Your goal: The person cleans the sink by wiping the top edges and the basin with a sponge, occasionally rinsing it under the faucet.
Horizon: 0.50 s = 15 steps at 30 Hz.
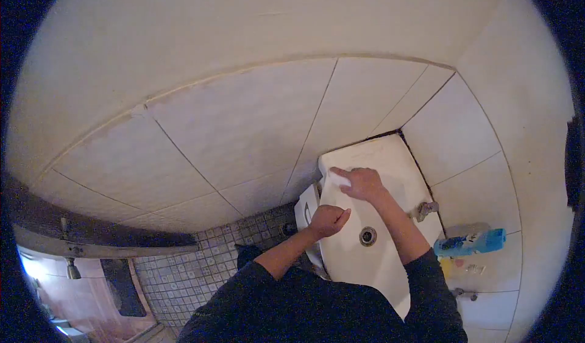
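A white sink [344,254] with a round drain [367,236] lies in front of me. Over its far left part, my right hand [364,184] is closed on a small white pad [339,180], pressed down near the rim. Whether this is a sponge or a folded cloth I cannot make out. My left hand [329,220] rests as a fist at the sink's left edge, its thumb lying along the curled fingers. What is inside that fist, if anything, is hidden.
A tap [426,211] stands at the sink's right side. Beyond it are a blue bottle [474,242], a yellow item [451,268] and a metal fitting [466,295] by the tiled wall [469,142]. Patterned floor tiles [183,264] show at lower left.
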Tool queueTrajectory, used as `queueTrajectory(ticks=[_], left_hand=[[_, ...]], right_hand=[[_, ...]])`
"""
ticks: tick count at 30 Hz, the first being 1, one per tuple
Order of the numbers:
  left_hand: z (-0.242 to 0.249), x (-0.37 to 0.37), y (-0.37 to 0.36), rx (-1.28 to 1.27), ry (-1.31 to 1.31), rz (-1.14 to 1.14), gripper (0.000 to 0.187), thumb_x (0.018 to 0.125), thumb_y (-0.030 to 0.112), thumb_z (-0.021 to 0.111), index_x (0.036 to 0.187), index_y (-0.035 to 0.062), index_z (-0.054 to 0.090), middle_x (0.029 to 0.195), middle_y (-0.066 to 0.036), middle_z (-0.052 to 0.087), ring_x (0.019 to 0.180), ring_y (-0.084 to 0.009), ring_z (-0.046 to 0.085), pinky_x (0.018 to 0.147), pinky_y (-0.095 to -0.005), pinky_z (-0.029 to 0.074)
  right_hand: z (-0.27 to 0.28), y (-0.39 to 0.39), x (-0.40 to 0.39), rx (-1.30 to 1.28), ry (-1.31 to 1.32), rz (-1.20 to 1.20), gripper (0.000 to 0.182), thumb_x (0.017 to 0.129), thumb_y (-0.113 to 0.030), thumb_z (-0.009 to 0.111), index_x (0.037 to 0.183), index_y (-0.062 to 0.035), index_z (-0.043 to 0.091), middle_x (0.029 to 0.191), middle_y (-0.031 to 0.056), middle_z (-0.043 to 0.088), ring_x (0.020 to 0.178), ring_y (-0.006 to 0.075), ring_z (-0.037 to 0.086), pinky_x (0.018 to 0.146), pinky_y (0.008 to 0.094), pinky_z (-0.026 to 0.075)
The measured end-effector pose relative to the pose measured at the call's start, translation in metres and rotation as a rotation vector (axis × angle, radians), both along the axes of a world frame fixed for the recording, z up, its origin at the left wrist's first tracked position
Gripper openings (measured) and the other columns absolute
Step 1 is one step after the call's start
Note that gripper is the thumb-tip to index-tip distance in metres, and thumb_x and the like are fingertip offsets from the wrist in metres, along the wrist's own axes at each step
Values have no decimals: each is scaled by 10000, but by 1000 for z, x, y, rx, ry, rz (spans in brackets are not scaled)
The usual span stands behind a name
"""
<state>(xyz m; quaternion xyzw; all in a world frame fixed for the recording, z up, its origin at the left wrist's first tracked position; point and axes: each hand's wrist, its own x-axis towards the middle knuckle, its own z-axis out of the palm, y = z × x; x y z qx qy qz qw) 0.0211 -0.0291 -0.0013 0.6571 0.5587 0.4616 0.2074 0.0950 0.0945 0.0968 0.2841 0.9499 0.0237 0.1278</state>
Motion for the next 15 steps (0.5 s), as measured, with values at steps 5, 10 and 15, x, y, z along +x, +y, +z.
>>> queueTrajectory(ticks=[5,10,15], left_hand=[[4,2,-2,-34,54,39,449,846,279,426,480,27,492,494,-171,502,463,-350,501,497,-441,403],[2,2,-4,-77,5,-11,448,849,317,397,515,34,491,529,-172,510,508,-372,501,522,-455,399],[5,0,-3,-42,0,-37,448,853,303,389,515,27,490,529,-178,511,511,-375,504,519,-463,398]], right_hand=[[4,3,-5,57,27,-64,552,707,-360,555,1231,-347,382,766,124,601,702,275,596,606,410,479],[-2,15,-6,37,14,-7,561,706,-365,564,1236,-341,379,772,119,602,722,272,595,621,409,473],[1,15,-8,-125,-12,43,632,686,-421,589,1262,-300,359,925,169,593,788,312,595,660,437,472]])
